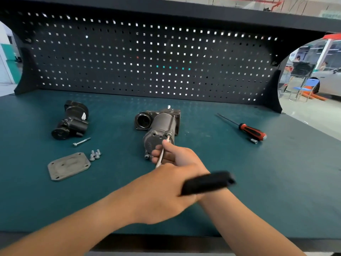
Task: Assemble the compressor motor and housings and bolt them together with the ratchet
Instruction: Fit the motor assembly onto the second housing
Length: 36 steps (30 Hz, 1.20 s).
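The grey compressor motor lies mid-bench, joined to a housing with a round opening. A long bolt runs along the motor's right side. The ratchet's silver extension shaft meets a bolt hole on the motor's near end cap. My right hand pinches that shaft just below the cap. My left hand grips the ratchet near its head, and the black handle sticks out to the right over my right wrist. A second black housing lies at the left.
On the green mat at the left lie a loose long bolt, several short bolts and a flat grey cover plate. A red-and-black screwdriver and a small socket lie right. The pegboard closes the back.
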Each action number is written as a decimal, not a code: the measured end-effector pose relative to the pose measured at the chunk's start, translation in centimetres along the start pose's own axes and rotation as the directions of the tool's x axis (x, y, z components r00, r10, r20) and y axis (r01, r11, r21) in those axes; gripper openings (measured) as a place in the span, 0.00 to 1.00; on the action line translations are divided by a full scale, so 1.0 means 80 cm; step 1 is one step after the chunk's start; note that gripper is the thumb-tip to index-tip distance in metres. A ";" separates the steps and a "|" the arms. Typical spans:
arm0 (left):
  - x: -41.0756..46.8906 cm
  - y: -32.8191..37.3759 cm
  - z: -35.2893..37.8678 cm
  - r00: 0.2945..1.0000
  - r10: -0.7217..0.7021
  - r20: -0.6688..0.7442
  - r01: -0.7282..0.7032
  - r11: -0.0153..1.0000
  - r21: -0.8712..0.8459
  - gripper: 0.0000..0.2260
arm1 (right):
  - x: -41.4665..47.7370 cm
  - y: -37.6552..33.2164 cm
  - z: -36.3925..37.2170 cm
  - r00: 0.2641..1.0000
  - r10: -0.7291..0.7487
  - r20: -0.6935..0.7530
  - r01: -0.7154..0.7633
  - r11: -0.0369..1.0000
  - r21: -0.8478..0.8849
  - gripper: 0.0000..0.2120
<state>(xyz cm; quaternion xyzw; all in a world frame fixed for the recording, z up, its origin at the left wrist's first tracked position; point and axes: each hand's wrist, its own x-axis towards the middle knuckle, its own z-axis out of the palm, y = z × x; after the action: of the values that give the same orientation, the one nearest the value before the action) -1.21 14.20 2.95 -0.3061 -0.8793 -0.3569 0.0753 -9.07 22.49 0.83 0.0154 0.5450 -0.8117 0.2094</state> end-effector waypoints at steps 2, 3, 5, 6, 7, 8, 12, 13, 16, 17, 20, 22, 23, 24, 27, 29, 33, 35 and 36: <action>-0.010 0.002 0.000 0.939 -0.077 -0.334 -0.086 0.890 -0.447 0.08 | 0.003 0.003 -0.002 1.000 -0.028 0.015 0.028 1.000 -0.005 0.11; -0.013 0.000 -0.002 0.856 -0.201 -0.477 -0.192 0.733 -0.652 0.10 | 0.002 0.002 -0.001 0.999 -0.044 0.018 0.045 0.998 -0.034 0.11; -0.019 -0.006 -0.003 0.662 -0.497 -0.560 -0.414 0.380 -0.827 0.14 | 0.001 -0.001 0.001 0.999 -0.044 0.032 0.046 0.996 -0.075 0.11; -0.019 -0.008 -0.002 0.597 -0.587 -0.546 -0.470 0.295 -0.832 0.15 | 0.001 -0.003 0.001 0.999 -0.039 0.033 0.043 0.994 -0.098 0.11; -0.018 -0.009 0.001 0.569 -0.620 -0.541 -0.481 0.283 -0.830 0.15 | 0.000 -0.006 0.001 0.999 -0.034 0.041 0.039 0.992 -0.122 0.12; -0.016 -0.006 0.003 0.571 -0.609 -0.551 -0.466 0.312 -0.828 0.16 | 0.000 -0.008 -0.001 0.999 -0.026 0.047 0.033 0.988 -0.149 0.12; -0.004 0.002 0.008 0.755 -0.346 -0.557 -0.354 0.501 -0.790 0.15 | -0.003 -0.015 -0.009 0.998 -0.007 0.070 0.022 0.977 -0.214 0.15; -0.004 0.002 0.004 0.809 -0.262 -0.526 -0.296 0.591 -0.750 0.14 | -0.004 -0.015 -0.009 0.998 -0.007 0.067 0.021 0.975 -0.222 0.16; -0.010 -0.009 -0.004 0.918 -0.051 -0.392 -0.143 0.882 -0.449 0.14 | -0.003 -0.011 -0.003 0.998 0.002 0.059 0.011 0.976 -0.218 0.16; -0.010 -0.011 -0.003 0.947 0.022 -0.320 -0.120 0.949 -0.290 0.11 | -0.003 -0.011 -0.001 0.998 0.019 0.063 -0.007 0.982 -0.188 0.16; -0.004 -0.013 0.009 0.993 0.076 0.092 -0.093 0.974 0.205 0.05 | -0.002 -0.010 -0.003 0.997 0.045 0.059 -0.036 0.989 -0.146 0.18; -0.010 -0.024 0.020 0.968 0.056 0.245 -0.150 0.911 0.383 0.02 | -0.003 -0.006 -0.006 0.997 0.049 0.060 -0.037 0.984 -0.176 0.18; -0.015 -0.032 0.023 0.976 0.089 0.200 -0.160 0.915 0.372 0.02 | -0.003 -0.002 -0.007 0.997 0.050 0.057 -0.038 0.981 -0.191 0.18; -0.023 -0.040 0.026 0.981 0.171 0.090 -0.190 0.939 0.287 0.03 | -0.003 0.000 -0.007 0.997 0.048 0.055 -0.036 0.980 -0.196 0.18; -0.031 -0.031 0.021 0.935 -0.019 -0.353 -0.127 0.914 -0.386 0.07 | 0.001 0.003 -0.006 0.999 0.002 0.050 0.006 0.985 -0.172 0.14; -0.026 -0.020 0.013 0.820 -0.287 -0.494 -0.293 0.532 -0.794 0.10 | -0.001 -0.002 -0.004 0.997 -0.035 0.062 0.044 0.986 -0.161 0.11; -0.008 -0.007 -0.007 0.605 -0.644 -0.468 -0.526 0.117 -0.842 0.15 | 0.001 -0.012 -0.005 0.996 -0.056 0.066 0.065 0.988 -0.138 0.12; -0.004 -0.004 -0.012 0.616 -0.615 -0.492 -0.514 0.159 -0.843 0.15 | 0.003 -0.012 -0.004 0.996 -0.047 0.075 0.056 0.990 -0.127 0.12; -0.001 0.001 -0.012 0.647 -0.550 -0.528 -0.471 0.256 -0.844 0.14 | 0.002 -0.012 -0.004 0.996 -0.043 0.076 0.052 0.991 -0.121 0.12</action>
<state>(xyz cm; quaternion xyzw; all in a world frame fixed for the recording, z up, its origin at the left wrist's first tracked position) -1.16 13.54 3.71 -0.0762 -0.3514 -0.9063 0.2221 -9.65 23.00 1.49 -0.0402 0.5862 -0.7814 0.2103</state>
